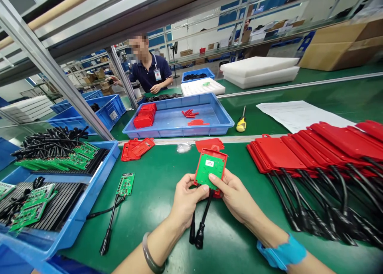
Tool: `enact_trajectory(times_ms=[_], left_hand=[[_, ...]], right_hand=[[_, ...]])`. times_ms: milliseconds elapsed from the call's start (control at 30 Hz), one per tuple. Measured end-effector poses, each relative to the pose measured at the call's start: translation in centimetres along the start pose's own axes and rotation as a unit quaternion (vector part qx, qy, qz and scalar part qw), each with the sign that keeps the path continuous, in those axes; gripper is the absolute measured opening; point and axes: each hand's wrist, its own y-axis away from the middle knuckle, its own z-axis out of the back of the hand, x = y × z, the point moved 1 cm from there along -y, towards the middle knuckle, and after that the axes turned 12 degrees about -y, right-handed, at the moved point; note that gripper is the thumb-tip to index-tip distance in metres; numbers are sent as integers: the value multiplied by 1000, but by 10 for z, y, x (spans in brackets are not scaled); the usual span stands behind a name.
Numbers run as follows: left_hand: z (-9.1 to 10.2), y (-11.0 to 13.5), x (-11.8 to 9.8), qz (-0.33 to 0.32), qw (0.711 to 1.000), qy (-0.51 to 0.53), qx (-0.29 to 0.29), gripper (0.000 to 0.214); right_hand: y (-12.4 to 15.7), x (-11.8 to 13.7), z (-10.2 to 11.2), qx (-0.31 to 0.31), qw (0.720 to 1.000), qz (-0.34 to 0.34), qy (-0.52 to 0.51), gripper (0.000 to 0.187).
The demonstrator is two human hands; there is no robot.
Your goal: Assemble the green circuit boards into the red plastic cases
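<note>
Both my hands grip a red plastic casing with a green circuit board lying inside it, a white label on the board. My left hand is closed on the lower left corner, its thumb by the board's bottom edge. From the right, my right hand wraps the casing and its thumb presses on the board. Two black cables hang down from the board between my wrists. Another green board with black cables lies on the green table to the left. Loose red casings lie behind it.
Red casings with black cables are stacked at right. A blue bin of boards stands at left. A shallow blue tray holds red parts, beside a yellow screwdriver and paper. A co-worker is across the table.
</note>
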Motion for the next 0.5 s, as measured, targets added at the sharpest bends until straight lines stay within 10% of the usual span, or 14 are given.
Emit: enact_trajectory(times_ms=[300,500], left_hand=[[-2,-6,16,-83,989,-103,-67,31],[2,-7,3,-86,990,-111,-14,27]], right_hand=[[8,-22,-6,-74,995,61,-12,38],[1,-9,-3,-72,995,32,-55,35]])
